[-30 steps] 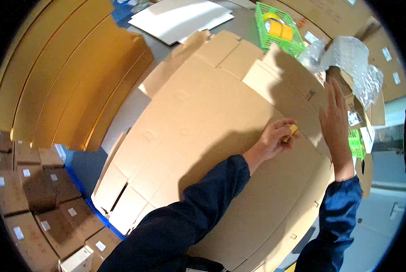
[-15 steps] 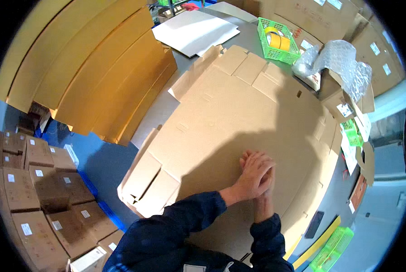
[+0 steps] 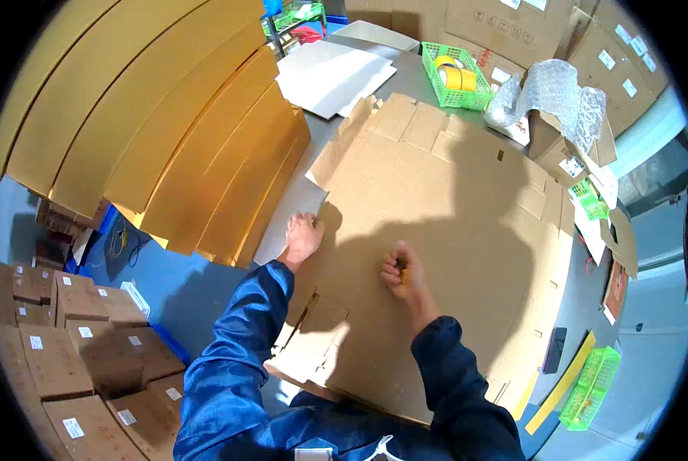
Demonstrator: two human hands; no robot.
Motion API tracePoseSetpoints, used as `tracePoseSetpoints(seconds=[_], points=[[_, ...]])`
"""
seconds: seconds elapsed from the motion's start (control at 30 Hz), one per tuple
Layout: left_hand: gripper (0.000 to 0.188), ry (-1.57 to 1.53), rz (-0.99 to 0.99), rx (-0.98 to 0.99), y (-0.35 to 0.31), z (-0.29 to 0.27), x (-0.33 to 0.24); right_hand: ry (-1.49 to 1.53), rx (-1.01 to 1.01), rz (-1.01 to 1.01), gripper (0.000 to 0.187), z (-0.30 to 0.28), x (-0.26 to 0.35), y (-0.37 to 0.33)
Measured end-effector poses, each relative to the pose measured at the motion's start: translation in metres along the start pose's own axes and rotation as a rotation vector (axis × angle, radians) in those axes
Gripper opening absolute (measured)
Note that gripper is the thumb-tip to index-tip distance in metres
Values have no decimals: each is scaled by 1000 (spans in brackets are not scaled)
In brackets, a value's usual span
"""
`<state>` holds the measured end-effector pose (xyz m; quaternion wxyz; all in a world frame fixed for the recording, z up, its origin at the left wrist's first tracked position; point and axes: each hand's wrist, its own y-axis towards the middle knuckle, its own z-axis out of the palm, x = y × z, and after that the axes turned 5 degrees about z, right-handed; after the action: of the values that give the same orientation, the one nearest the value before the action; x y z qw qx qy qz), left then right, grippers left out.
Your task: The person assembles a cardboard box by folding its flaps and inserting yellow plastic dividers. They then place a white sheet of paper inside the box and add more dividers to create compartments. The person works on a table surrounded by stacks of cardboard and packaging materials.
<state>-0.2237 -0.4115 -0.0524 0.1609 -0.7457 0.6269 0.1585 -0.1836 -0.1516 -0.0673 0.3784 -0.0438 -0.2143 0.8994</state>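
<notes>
A large flat brown cardboard sheet point(image 3: 444, 215), an unfolded box with flaps, lies across the grey table. My left hand point(image 3: 304, 237) grips its left edge near a flap, fingers curled over the rim. My right hand point(image 3: 398, 270) rests on the middle of the sheet as a closed fist around a small yellow object, mostly hidden by the fingers. Both forearms are in blue sleeves and come in from the lower edge.
Tall stacks of flat cardboard point(image 3: 152, 131) lean at the left. White sheets point(image 3: 332, 73) lie at the back. A green basket with a yellow tape roll point(image 3: 455, 75) and bubble wrap point(image 3: 551, 92) sit at the far right. Small brown boxes point(image 3: 59, 338) are stacked on the floor.
My hands, which were together on the sheet, have drawn apart: the left went to the sheet's left edge, the right stayed at the middle. The view has shifted over the sheet.
</notes>
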Motion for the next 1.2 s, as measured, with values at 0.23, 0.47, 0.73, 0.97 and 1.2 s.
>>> tracePoseSetpoints(seconds=[0.23,0.47,0.73,0.97,1.2], points=[[35,-83,-29,140,22,8,16,-505,-180,-63,23,22,-7,23],[35,-103,70,235,34,4,32,-508,-134,-65,23,25,-8,21],[37,-462,-53,179,27,-14,29,-482,-137,-18,22,21,-9,24],[27,-145,237,-34,13,10,31,-486,-188,7,24,30,-8,20],[29,-387,-119,353,44,1,18,-561,-126,-8,20,17,-9,25]])
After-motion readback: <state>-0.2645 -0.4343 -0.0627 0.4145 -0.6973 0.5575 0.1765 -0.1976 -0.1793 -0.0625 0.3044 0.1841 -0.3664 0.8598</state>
